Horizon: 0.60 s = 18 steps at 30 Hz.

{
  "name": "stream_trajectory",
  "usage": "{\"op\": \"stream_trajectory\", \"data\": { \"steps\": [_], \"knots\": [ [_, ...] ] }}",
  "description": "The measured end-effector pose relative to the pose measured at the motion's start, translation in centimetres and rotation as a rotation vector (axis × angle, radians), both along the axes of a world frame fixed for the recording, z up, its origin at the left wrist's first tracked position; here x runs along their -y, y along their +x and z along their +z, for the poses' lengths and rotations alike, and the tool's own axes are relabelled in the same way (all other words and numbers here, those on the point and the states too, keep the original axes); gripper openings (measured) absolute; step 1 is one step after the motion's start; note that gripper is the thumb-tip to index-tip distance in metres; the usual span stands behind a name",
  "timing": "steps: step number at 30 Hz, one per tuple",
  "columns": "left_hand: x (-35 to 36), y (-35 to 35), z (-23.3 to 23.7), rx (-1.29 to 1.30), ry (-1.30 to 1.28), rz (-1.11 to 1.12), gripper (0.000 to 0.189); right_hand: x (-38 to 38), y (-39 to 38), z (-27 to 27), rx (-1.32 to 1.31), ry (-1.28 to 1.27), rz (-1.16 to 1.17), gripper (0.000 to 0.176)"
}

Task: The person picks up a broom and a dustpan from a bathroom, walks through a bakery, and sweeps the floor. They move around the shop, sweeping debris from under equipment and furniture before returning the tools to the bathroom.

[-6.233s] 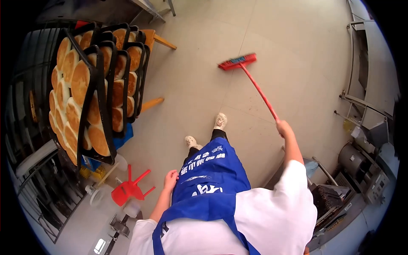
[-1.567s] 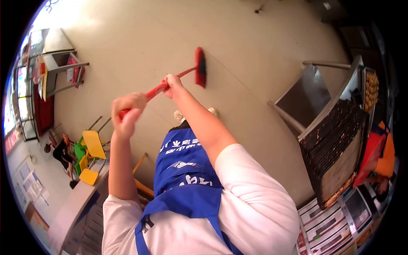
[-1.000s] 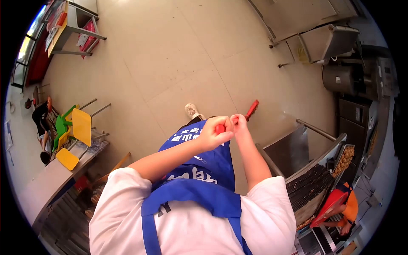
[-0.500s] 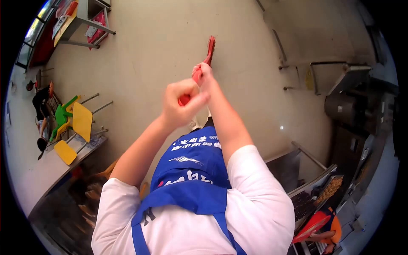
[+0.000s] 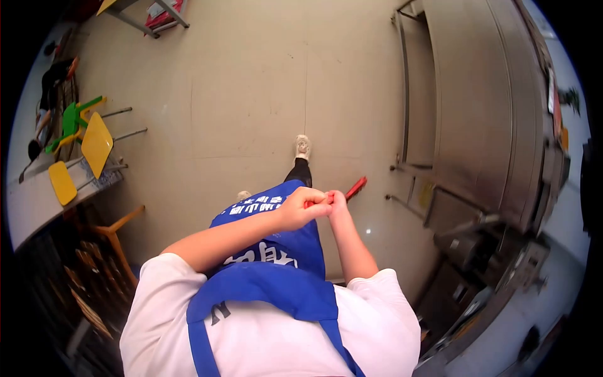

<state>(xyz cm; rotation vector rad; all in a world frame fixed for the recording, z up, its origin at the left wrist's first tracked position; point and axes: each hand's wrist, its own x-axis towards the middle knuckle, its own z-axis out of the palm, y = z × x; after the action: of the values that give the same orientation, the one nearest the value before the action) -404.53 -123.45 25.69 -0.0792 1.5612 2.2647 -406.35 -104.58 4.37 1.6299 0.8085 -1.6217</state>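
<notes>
A slim red brush-like tool (image 5: 357, 187) lies across the front of my body, its narrow head pointing up and to the right over the floor. My left hand (image 5: 299, 208) is closed around the handle end, with a little red showing at the fingers. Close beside it, my right hand (image 5: 338, 203) is also closed on the handle, nearer the head. Most of the handle is hidden by my fingers. Below both hands hangs my blue apron (image 5: 264, 289) with white lettering, and one white shoe (image 5: 303, 147) shows ahead on the floor.
Long metal counters (image 5: 471, 94) run along the right. A yellow chair (image 5: 98, 146) and a green chair (image 5: 72, 122) are at the left by a white table (image 5: 38, 207). A table leg (image 5: 173, 14) stands at upper left. Another person (image 5: 53, 85) is at far left.
My hands and the red tool have swung down and right, closer to my body. The tool's head now points to the right. The view has moved forward along the floor, beside the metal counters.
</notes>
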Motion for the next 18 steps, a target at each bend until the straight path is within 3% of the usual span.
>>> {"op": "stream_trajectory", "data": {
  "steps": [3,10,13,17,18],
  "knots": [
    [-0.4,-7.5,-0.4,0.013,0.015,0.073,0.032,0.4,-5.5,-4.5,0.027,-0.086,0.053,0.022],
    [9.6,-23.1,5.4,-0.164,-0.259,0.176,0.031,17.2,-24.9,-0.5,-0.195,-0.376,0.157,0.019],
    [9.4,-26.0,6.7,-0.377,-0.424,0.215,0.031,19.5,-30.5,5.8,-0.279,-0.506,0.130,0.020],
    [5.7,-25.8,9.6,-0.523,-0.458,0.344,0.029,17.5,-33.6,7.8,-0.197,-0.681,0.060,0.022],
    [5.2,-25.2,10.1,-0.498,-0.421,0.398,0.029,16.6,-33.9,8.1,-0.183,-0.616,0.105,0.021]
  ]
}}
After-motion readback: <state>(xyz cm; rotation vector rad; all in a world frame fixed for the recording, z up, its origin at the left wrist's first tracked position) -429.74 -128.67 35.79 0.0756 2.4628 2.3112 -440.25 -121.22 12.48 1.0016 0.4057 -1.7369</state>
